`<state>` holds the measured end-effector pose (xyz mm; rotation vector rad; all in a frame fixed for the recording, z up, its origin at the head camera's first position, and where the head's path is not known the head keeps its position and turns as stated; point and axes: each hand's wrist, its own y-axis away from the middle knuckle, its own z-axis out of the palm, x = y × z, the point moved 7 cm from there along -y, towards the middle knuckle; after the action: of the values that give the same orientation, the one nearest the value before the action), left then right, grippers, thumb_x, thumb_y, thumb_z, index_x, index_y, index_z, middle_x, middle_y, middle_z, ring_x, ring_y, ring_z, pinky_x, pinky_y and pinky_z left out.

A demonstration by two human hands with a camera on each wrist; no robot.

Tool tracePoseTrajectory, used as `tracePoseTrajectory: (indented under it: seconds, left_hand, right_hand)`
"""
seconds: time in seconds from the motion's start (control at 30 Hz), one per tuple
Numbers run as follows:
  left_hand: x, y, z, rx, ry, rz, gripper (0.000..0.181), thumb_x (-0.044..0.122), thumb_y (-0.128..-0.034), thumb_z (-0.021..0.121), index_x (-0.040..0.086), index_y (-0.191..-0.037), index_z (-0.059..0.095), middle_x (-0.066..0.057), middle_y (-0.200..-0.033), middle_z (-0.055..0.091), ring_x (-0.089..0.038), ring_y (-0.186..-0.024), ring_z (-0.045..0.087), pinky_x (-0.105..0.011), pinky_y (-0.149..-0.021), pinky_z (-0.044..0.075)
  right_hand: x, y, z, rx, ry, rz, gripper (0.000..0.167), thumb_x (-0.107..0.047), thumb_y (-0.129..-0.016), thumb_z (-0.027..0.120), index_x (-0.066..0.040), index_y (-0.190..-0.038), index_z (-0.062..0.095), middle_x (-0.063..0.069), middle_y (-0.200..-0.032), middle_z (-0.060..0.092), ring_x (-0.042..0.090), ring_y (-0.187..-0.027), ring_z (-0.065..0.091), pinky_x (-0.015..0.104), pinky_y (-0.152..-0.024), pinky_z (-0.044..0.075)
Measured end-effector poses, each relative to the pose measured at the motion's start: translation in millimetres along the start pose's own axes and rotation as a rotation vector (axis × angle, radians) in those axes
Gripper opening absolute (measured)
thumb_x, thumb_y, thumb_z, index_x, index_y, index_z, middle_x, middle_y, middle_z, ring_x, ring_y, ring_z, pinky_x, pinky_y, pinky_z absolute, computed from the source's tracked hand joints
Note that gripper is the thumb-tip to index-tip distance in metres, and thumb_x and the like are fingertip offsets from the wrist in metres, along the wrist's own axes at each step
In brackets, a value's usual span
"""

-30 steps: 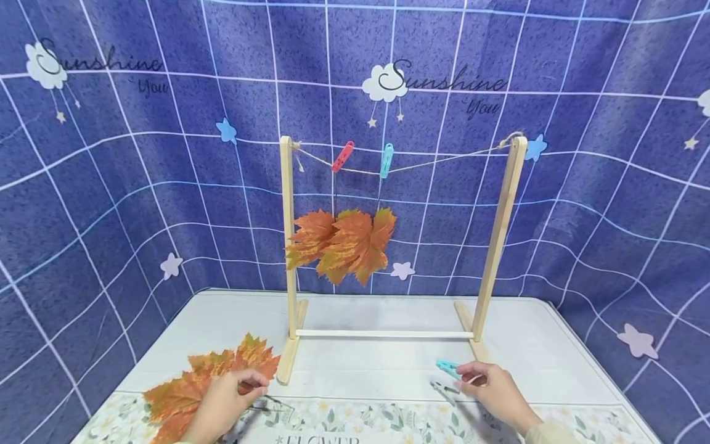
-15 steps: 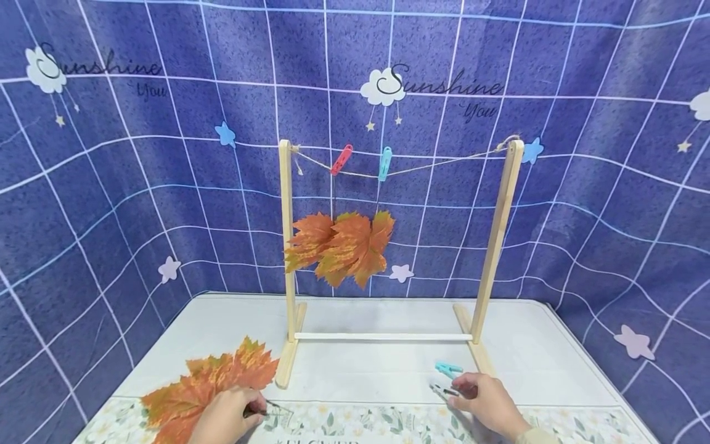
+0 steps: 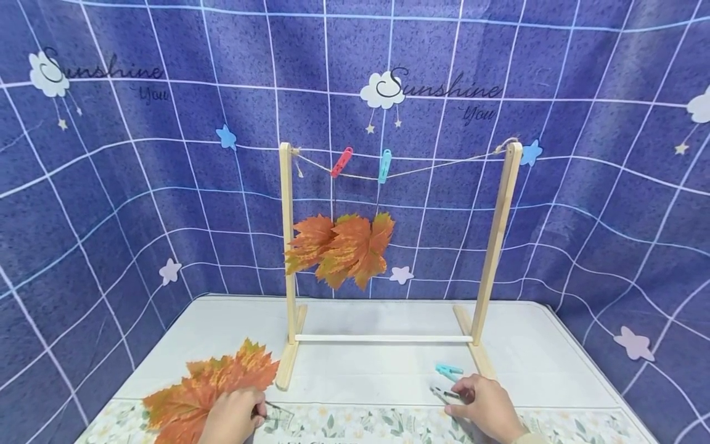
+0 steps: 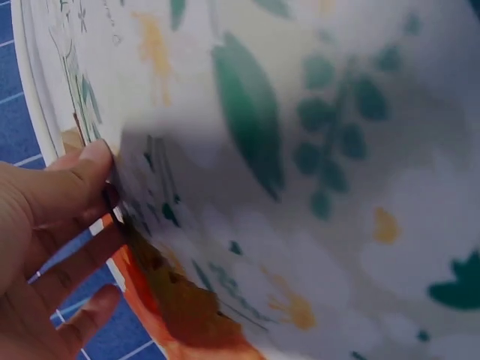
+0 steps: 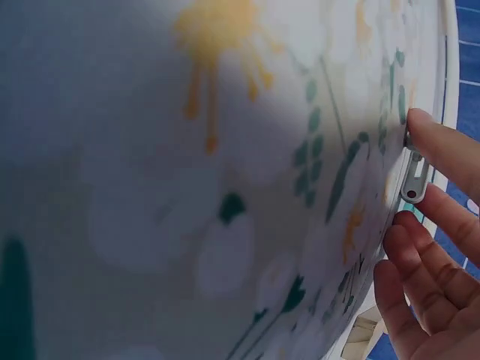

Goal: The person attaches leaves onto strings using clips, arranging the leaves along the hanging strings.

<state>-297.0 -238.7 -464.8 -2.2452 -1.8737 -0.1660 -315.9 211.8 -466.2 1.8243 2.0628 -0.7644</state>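
At the front left, several orange artificial maple leaves (image 3: 188, 394) lie in a pile, partly covered by my left hand (image 3: 233, 416). Its thumb and fingers pinch a thin dark leaf stem (image 3: 280, 407) close to the table; the left wrist view shows a leaf (image 4: 191, 307) below the fingers. My right hand (image 3: 488, 407) is low at the front right. Its thumb and forefinger pinch the end of a grey clothespin (image 5: 415, 178), also visible in the head view. Just behind that clothespin lies a light-blue clothespin (image 3: 448, 370).
A wooden stand (image 3: 496, 246) with a sagging string (image 3: 438, 165) rises at the back. Red (image 3: 342, 163) and light-blue (image 3: 385, 166) clothespins hold leaves (image 3: 355, 250) hanging from it. A white rod (image 3: 383, 338) joins the feet. A flowered cloth (image 3: 355, 422) covers the table front.
Both hands have lowered slightly toward the table. My right hand has moved off the light-blue clothespin and closed on the grey one. The hanging leaves have stayed put.
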Motion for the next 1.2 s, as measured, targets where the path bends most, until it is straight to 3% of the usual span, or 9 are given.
tracePoseTrajectory:
  seconds: [0.2, 0.53, 0.9, 1.2]
  left_hand:
    - [3.3, -2.9, -1.3, -0.017, -0.018, -0.003, 0.037, 0.007, -0.0745, 0.088, 0.022, -0.064, 0.056, 0.012, -0.062, 0.051, -0.009, -0.058, 0.048, -0.040, -0.062, 0.040]
    - [3.1, -6.5, 1.0, -0.097, -0.015, 0.003, 0.036, 0.008, -0.0775, 0.087, 0.022, -0.066, 0.055, 0.011, -0.061, 0.050, -0.010, -0.058, 0.045, -0.038, -0.063, 0.039]
    - [5.5, -5.2, -1.0, 0.007, -0.014, 0.023, 0.042, 0.005, -0.0726, 0.088, 0.022, -0.063, 0.051, 0.012, -0.061, 0.046, -0.010, -0.057, 0.041, -0.035, -0.059, 0.036]
    - [2.5, -7.5, 0.9, -0.026, 0.025, 0.012, 0.041, 0.007, -0.0728, 0.089, 0.021, -0.065, 0.051, 0.011, -0.063, 0.047, -0.010, -0.059, 0.042, -0.034, -0.058, 0.037]
  right_hand:
    - [-0.1, -2.4, 0.2, -0.005, 0.010, -0.002, 0.031, -0.033, -0.061, 0.095, -0.022, -0.083, 0.075, -0.014, -0.075, 0.061, 0.005, -0.068, 0.053, 0.032, -0.067, 0.046]
    - [-6.7, -1.6, -4.2, -0.012, 0.015, 0.025, 0.030, -0.028, -0.059, 0.096, -0.019, -0.081, 0.077, -0.012, -0.078, 0.067, 0.008, -0.070, 0.058, 0.038, -0.071, 0.050]
    - [-3.7, -2.8, -3.0, -0.023, 0.025, 0.029, 0.031, -0.028, -0.060, 0.096, -0.016, -0.084, 0.079, -0.012, -0.075, 0.066, 0.008, -0.069, 0.057, 0.038, -0.069, 0.050]
    - [-3.4, -0.4, -3.9, -0.007, 0.013, 0.034, 0.032, -0.028, -0.060, 0.095, -0.015, -0.085, 0.080, -0.011, -0.077, 0.068, 0.008, -0.069, 0.060, 0.038, -0.069, 0.052]
